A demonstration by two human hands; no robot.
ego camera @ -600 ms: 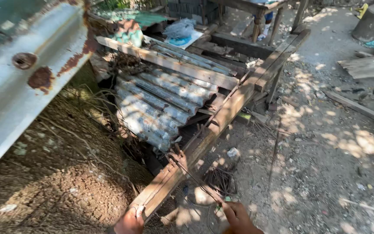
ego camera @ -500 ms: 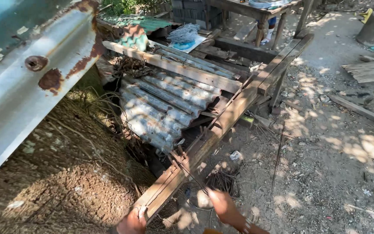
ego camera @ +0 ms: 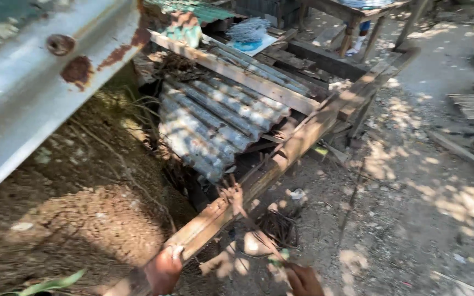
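At about 7 o'clock on the bottom edge, the left hand is wrapped around the near end of a long weathered wooden beam, fingers curled over its top face in a firm hold. At 6 o'clock, just right of it, the right hand is closed narrowly on a thin dark wire or twig that runs up toward 11 o'clock to the beam; a knot of rusty reddish wire sits on the beam where it ends. How tightly the right fingers pinch is blurred.

The beam slants from the left hand up toward 1 o'clock. Beside it, toward 10 o'clock, lie stacked grey corrugated metal sheets, with a pale wooden plank lying across their far end. At 9 o'clock is a brown earth mound with dry roots, and above it, toward 10 o'clock, a pale painted metal rail with rust patches and a bolt.

To 3 o'clock stretches sun-dappled bare dirt ground. Farthest off, at 12 to 1 o'clock, stand the legs of a dark wooden table.
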